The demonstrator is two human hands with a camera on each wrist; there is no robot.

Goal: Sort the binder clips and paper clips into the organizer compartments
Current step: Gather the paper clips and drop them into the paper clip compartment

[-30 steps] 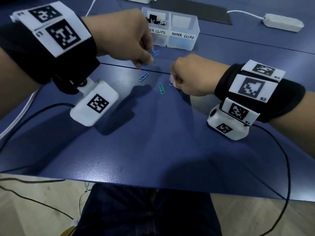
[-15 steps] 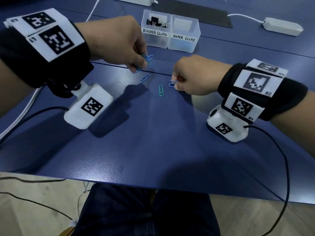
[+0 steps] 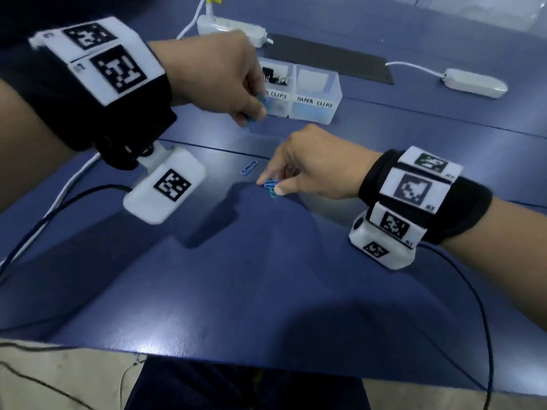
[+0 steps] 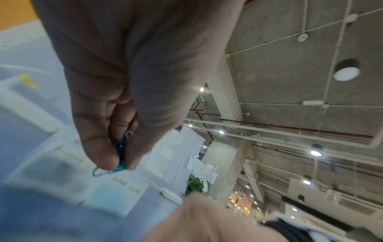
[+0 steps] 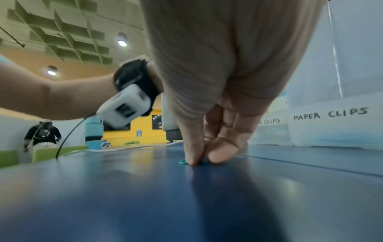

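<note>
A clear two-bin organizer [image 3: 315, 109] stands at the back; its left bin holds black binder clips [image 3: 273, 76], its right bin is labelled PAPER CLIPS [image 5: 329, 114]. My left hand [image 3: 254, 112] hovers in front of the left bin and pinches a bunch of blue and teal paper clips [image 4: 121, 157] between thumb and fingers. My right hand [image 3: 270, 186] is down on the blue table [image 3: 266, 291], thumb and forefinger pinching a blue paper clip [image 3: 271, 183] over a teal paper clip [image 5: 182, 162]. One more blue paper clip [image 3: 249, 168] lies loose to the left.
A white power strip [image 3: 229, 26] and a white adapter [image 3: 472, 82] with cables lie at the back, beside a dark flat mat [image 3: 328, 62]. Black cables [image 3: 485, 321] run from both wrist cameras over the table edge. A person [image 5: 42, 133] stands far off.
My left hand has carried its paper clips up and toward the organizer. My right hand has slid left with the blue clip onto the teal clip and pinches there.
</note>
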